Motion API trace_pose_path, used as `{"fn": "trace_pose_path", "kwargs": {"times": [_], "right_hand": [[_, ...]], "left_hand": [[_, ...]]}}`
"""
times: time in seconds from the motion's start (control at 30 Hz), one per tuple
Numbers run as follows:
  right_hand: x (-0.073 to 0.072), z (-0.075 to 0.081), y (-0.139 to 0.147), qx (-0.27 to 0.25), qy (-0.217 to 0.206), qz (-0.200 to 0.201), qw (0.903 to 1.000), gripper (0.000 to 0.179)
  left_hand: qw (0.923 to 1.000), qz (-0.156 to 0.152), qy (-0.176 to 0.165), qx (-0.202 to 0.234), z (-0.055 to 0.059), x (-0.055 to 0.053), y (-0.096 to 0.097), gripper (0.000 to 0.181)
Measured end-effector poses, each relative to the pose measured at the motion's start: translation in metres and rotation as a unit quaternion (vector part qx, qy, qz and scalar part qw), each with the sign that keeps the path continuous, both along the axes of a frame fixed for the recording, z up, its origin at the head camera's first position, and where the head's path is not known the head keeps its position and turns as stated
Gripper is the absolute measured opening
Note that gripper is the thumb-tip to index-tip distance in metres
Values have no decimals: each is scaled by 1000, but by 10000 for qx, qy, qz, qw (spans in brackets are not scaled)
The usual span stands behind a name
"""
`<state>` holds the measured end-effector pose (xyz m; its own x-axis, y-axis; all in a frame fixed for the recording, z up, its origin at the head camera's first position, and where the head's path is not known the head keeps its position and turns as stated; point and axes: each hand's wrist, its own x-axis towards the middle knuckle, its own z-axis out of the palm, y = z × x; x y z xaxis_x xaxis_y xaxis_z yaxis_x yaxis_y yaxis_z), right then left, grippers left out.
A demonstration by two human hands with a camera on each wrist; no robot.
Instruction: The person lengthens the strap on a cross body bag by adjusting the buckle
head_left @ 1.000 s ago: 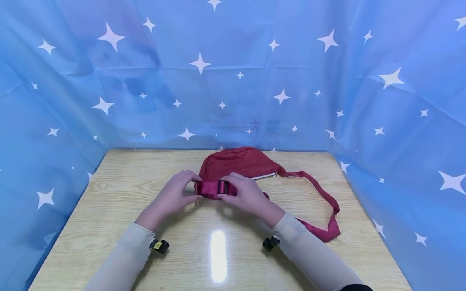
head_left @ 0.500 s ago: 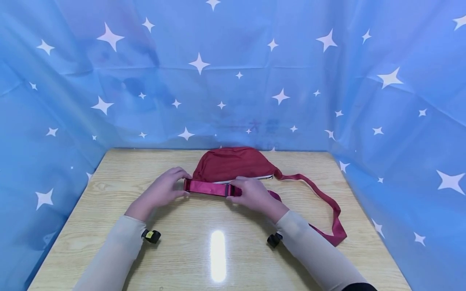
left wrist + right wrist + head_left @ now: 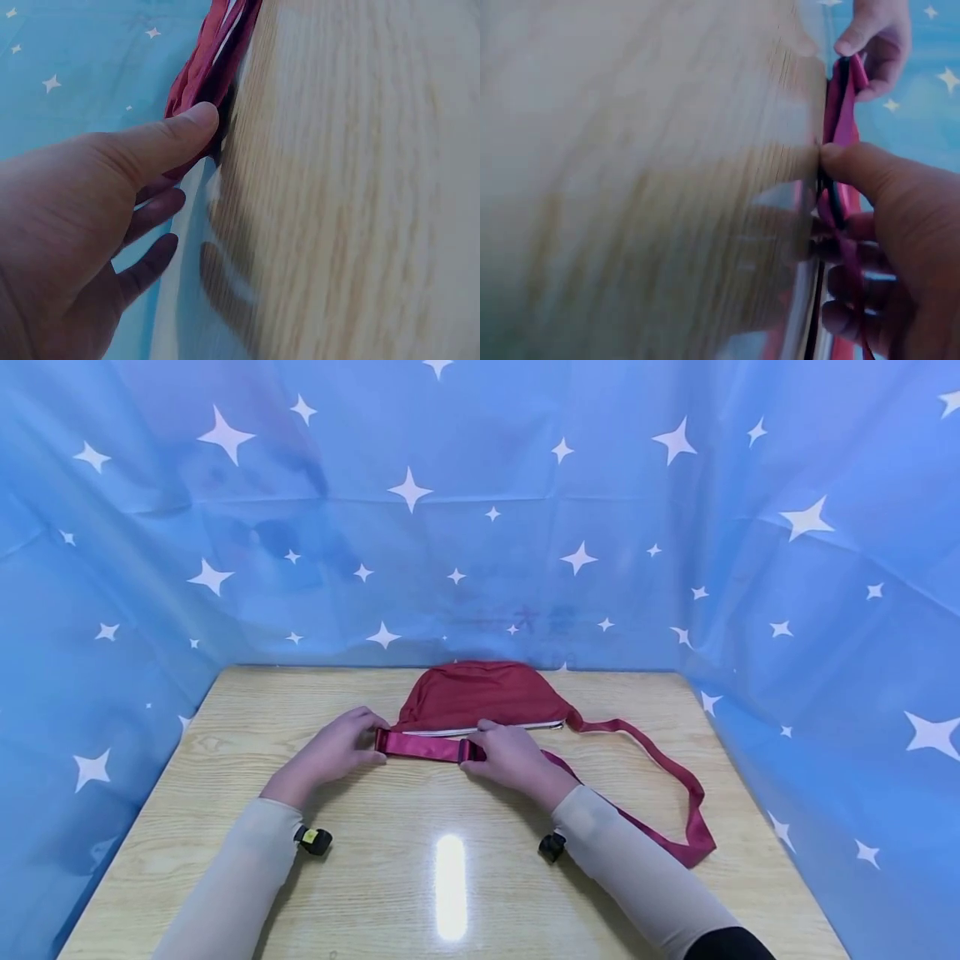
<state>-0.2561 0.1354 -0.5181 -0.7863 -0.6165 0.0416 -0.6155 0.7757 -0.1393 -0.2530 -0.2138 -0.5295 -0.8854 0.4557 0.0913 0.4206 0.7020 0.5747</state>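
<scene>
A dark red waist bag (image 3: 483, 693) lies at the back of the table, its silver zipper (image 3: 442, 732) facing front. My left hand (image 3: 330, 752) pinches the folded left end of the bag's strap (image 3: 420, 746) between thumb and fingers. At the dark slider buckle (image 3: 462, 751), my right hand (image 3: 513, 758) pinches the same strap. Between both hands the strap runs fairly straight in front of the zipper. The left wrist view shows the thumb (image 3: 169, 142) on the red fabric, while the right wrist view has the fingers partly behind the strap (image 3: 844, 112).
The rest of the strap (image 3: 682, 777) loops over the right side of the wooden table (image 3: 360, 877) and passes behind the right forearm. A blue star-patterned curtain (image 3: 480, 527) closes off the back and sides.
My hands have spread apart, the left moving left, and the strap stretch between them is longer. The bag has shifted slightly left and more zipper shows. Lately the right hand moved a little left.
</scene>
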Motion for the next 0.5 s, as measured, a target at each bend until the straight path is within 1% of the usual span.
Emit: {"fn": "trace_pose_path", "kwargs": {"times": [0.1,0.23,0.33,0.47,0.5], "right_hand": [[1,-3,0,-38,9,-85,10000,50],[3,-5,1,-291,-170,-210,9992,52],[3,-5,2,-554,-344,-299,9974,53],[4,-2,5,-794,-546,-371,9947,57],[5,-1,6,-844,-614,-384,9938,59]], "left_hand": [[9997,80,-179,157,-2,2,-1,50],[9984,126,-352,428,-5,5,-1,50],[9982,123,-274,515,-4,7,1,50],[9984,64,-122,542,0,12,6,52],[9984,51,-147,550,1,14,7,53]]}}
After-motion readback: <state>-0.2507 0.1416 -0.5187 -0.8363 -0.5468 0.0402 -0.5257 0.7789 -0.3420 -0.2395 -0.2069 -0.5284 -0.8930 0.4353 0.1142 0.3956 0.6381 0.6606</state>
